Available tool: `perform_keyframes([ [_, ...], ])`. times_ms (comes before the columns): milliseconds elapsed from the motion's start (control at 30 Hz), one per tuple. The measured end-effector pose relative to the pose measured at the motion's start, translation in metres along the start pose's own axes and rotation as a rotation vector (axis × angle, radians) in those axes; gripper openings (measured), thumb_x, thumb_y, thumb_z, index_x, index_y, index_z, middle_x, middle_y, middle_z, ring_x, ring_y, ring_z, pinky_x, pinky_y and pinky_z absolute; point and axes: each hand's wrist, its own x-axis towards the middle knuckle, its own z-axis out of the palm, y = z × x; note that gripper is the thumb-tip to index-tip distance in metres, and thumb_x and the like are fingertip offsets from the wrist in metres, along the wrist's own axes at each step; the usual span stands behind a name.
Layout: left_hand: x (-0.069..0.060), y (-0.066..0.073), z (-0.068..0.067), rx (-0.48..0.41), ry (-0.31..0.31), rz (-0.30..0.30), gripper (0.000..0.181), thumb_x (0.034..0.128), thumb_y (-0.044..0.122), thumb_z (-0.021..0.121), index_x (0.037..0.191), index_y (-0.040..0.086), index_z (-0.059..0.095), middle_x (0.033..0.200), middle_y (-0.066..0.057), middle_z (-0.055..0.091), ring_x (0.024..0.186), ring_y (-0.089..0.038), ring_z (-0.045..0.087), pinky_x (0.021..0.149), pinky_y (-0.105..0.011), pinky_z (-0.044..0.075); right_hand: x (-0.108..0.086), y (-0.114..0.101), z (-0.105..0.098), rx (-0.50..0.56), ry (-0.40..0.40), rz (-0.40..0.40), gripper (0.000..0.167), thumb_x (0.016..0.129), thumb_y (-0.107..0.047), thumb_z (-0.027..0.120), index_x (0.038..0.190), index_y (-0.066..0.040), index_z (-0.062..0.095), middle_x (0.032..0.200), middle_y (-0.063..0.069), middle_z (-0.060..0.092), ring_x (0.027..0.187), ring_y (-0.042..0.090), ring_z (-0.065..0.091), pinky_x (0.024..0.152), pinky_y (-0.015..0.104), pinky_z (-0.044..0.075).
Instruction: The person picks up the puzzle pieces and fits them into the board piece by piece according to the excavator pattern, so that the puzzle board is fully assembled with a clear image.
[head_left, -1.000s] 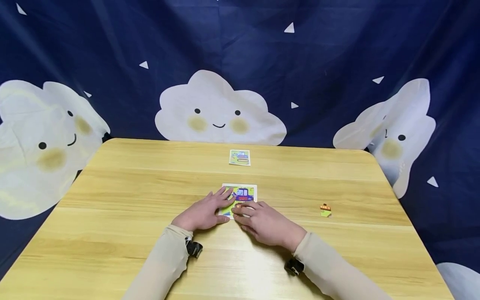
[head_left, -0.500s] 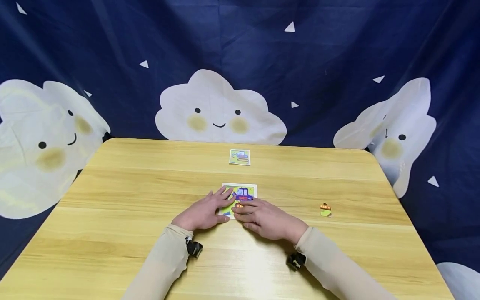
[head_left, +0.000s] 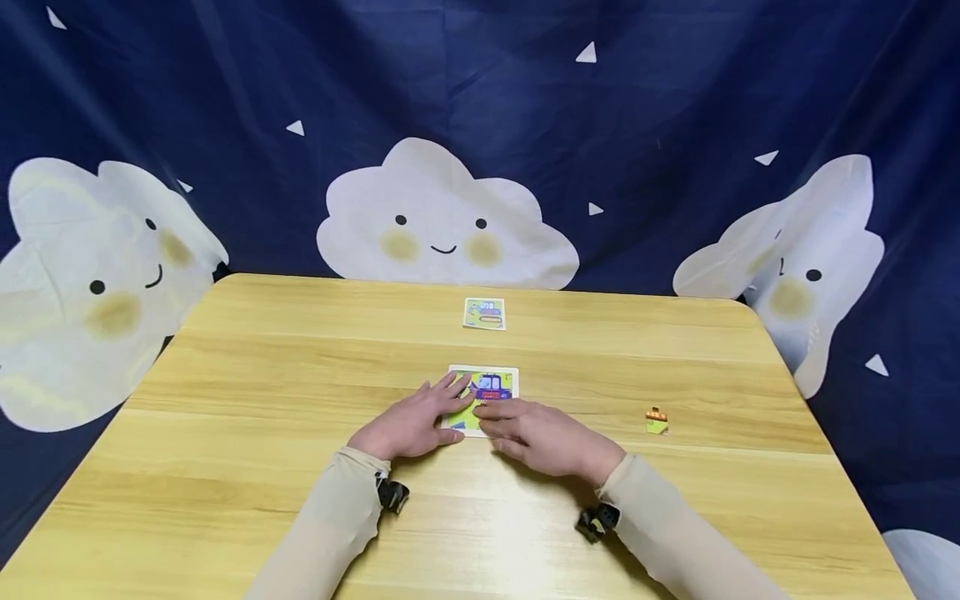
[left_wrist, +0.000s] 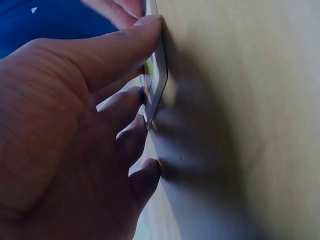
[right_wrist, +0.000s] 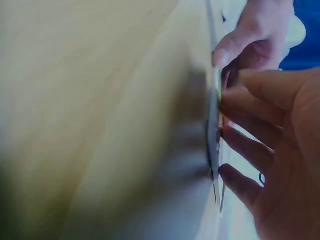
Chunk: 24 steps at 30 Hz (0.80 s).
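Observation:
A framed jigsaw puzzle (head_left: 495,385) with a blue and red vehicle on a yellow-green ground lies mid-table in the head view. My left hand (head_left: 411,422) rests over its left side, fingers spread and fairly straight; the thumb touches the near rim, as the left wrist view shows at the frame edge (left_wrist: 162,70). From the right, my right hand (head_left: 553,438) lays its fingertips on the lower right part, hiding what is beneath. In the right wrist view these fingers (right_wrist: 245,147) are extended against the puzzle's surface. Between them I see nothing gripped.
A loose jigsaw piece (head_left: 657,422), orange and yellow-green, lies on the table to the right. Behind the puzzle is a small picture card (head_left: 484,314) with a similar vehicle. A dark blue cloud-print curtain (head_left: 637,108) hangs beyond the wooden table (head_left: 300,333).
My right hand has flattened and shifted slightly away from me over the puzzle, covering its orange patch. The left hand keeps its place. The whole head view has drifted slightly.

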Motion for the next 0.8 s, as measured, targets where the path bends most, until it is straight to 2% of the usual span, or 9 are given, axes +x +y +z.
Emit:
perform_keyframes([
  [200, 0.0004, -0.0009, 0.0002, 0.005, -0.003, -0.039, 0.06, 0.0958, 0.03, 0.064, 0.15, 0.016, 0.041, 0.162, 0.0, 0.015, 0.147, -0.029, 0.008, 0.115, -0.056, 0.015, -0.0035, -0.0003, -0.0001, -0.201, 0.021, -0.001, 0.04, 0.101, -0.032, 0.055, 0.136, -0.014, 0.061, 0.146, 0.006, 0.047, 0.135, 0.028, 0.04, 0.11, 0.046, 0.034],
  [367, 0.0006, -0.0014, 0.0004, 0.001, 0.003, -0.006, 0.06, 0.0959, 0.029, 0.064, 0.149, 0.014, 0.042, 0.162, -0.003, 0.017, 0.148, -0.028, 0.007, 0.116, -0.054, 0.01, -0.0057, -0.0016, 0.0001, -0.317, 0.013, -0.012, 0.04, 0.102, -0.034, 0.054, 0.138, -0.017, 0.061, 0.145, 0.005, 0.048, 0.134, 0.03, 0.039, 0.11, 0.048, 0.033],
  [533, 0.0008, -0.0018, -0.0007, 0.0, 0.007, 0.021, 0.06, 0.096, 0.029, 0.064, 0.15, 0.013, 0.042, 0.161, -0.006, 0.019, 0.147, -0.029, 0.009, 0.117, -0.052, 0.008, -0.006, -0.0011, -0.0002, -0.308, 0.0, 0.0, 0.043, 0.102, -0.035, 0.053, 0.14, -0.017, 0.058, 0.143, 0.002, 0.051, 0.133, 0.027, 0.04, 0.112, 0.046, 0.03],
  [800, 0.0008, -0.0017, -0.0017, 0.011, 0.006, 0.044, 0.056, 0.0986, 0.027, 0.06, 0.149, 0.011, 0.043, 0.16, -0.01, 0.022, 0.147, -0.032, 0.01, 0.117, -0.053, 0.009, -0.0077, -0.0003, -0.0021, -0.185, -0.028, 0.043, 0.049, 0.102, -0.037, 0.053, 0.145, -0.015, 0.051, 0.148, 0.002, 0.046, 0.135, 0.028, 0.039, 0.112, 0.047, 0.03],
])
